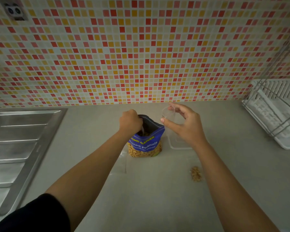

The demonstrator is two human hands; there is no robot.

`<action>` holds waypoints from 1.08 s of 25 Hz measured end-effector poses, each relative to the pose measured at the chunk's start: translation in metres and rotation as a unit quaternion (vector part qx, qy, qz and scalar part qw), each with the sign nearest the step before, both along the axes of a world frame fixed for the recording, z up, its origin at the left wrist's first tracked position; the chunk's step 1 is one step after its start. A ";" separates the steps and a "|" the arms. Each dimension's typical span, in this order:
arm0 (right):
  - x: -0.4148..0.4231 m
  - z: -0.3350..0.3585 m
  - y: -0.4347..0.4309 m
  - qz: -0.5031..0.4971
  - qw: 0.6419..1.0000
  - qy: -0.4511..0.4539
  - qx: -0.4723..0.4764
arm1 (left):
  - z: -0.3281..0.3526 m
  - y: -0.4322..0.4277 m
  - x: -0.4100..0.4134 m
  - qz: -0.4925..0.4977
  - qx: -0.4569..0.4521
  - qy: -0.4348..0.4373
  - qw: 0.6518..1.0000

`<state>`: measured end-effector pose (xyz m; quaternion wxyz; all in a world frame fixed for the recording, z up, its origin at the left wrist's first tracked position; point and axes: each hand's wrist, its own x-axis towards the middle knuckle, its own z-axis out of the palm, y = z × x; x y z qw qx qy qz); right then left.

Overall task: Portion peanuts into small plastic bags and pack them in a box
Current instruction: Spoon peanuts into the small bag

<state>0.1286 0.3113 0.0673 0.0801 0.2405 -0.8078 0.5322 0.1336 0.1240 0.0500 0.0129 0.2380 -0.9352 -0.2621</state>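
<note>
Counter point(157, 198): grey worktop under a red and yellow mosaic wall; steel sink point(23, 139) at 9 o'clock of the pouch, white dish rack point(274, 114) at 2 o'clock.
Peanut pouch point(145, 143): blue, upright, mouth open, in the middle.
Left hand point(130, 121): at the pouch mouth, fingers curled round a pale handle point(142, 131) going inside.
Right hand point(182, 124): thumb and fingers pinch a small clear bag point(168, 113), above a clear box point(176, 143) at 3 o'clock, just beside the pouch.
Peanut portion point(196, 174): at 4 o'clock.

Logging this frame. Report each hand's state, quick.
Left hand: closed on a pale handle dipped into the peanut bag.
Right hand: pinching a small clear plastic bag.
</note>
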 end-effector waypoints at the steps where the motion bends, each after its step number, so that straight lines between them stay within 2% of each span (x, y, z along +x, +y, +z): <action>1: 0.001 0.000 0.001 -0.004 1.000 -0.001 0.000 | -0.001 -0.001 0.000 0.022 0.024 0.007 0.999; 6: 0.002 -0.002 0.008 -0.012 1.000 -0.010 -0.004 | 0.000 -0.004 0.002 0.088 0.097 0.034 0.991; 12: 0.004 -0.001 0.009 -0.017 1.000 -0.011 0.003 | 0.007 -0.012 0.008 0.097 0.163 0.075 0.979; 17: 0.006 -0.002 0.008 -0.020 1.000 -0.009 0.004 | 0.017 -0.026 0.014 0.150 0.287 0.103 0.941; 24: 0.009 -0.003 0.001 -0.034 0.999 -0.019 0.019 | 0.013 -0.046 0.024 0.184 0.353 0.089 0.913; 27: 0.010 -0.005 -0.001 -0.035 0.999 -0.021 0.036 | 0.010 -0.057 0.027 0.208 0.395 0.097 0.889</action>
